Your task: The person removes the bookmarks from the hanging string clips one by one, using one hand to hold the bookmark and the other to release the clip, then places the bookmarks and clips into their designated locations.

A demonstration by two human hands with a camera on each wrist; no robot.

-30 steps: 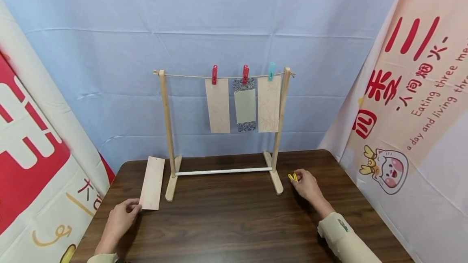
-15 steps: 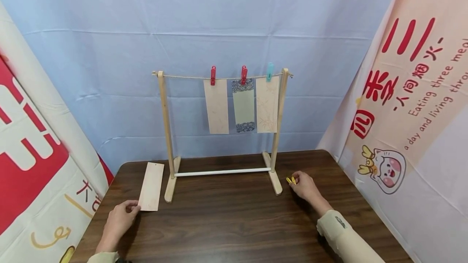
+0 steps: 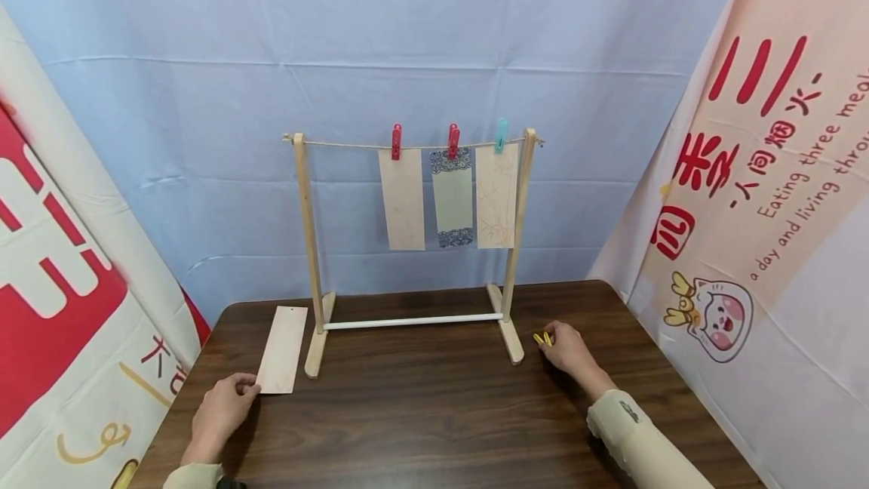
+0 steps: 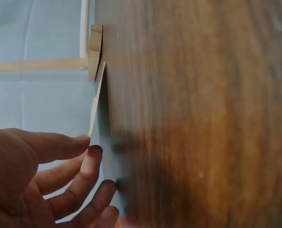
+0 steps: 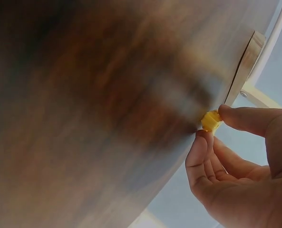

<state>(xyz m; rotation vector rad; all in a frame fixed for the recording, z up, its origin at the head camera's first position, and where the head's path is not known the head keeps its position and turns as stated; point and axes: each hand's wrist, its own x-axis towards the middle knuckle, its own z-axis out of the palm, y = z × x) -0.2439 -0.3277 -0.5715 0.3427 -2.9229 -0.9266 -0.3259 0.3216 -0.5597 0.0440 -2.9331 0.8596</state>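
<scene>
At the table's left, my left hand (image 3: 220, 410) pinches the lower left corner of a pale paper bookmark (image 3: 281, 349) with a small hole at its top. The left wrist view shows the bookmark (image 4: 99, 97) edge-on between thumb and fingertips, tilted close over the wood. Right of the wooden stand, my right hand (image 3: 566, 349) pinches a small yellow clothespin (image 3: 543, 339) between thumb and fingers, low over the table. In the right wrist view the clothespin (image 5: 210, 121) is seen end-on.
Between the hands stands a wooden rack (image 3: 308, 225) with a string (image 3: 346, 144) across its top. Two red clothespins (image 3: 397, 142) and a light blue clothespin (image 3: 502, 136) hold two pale bookmarks (image 3: 405, 202) and a blue-patterned bookmark (image 3: 453, 195). A white rod (image 3: 414, 321) joins its feet.
The bookmark's far end has lowered toward the table in my left hand's grip. My right hand with the yellow clothespin stays nearly in place; the head view has shifted slightly.
</scene>
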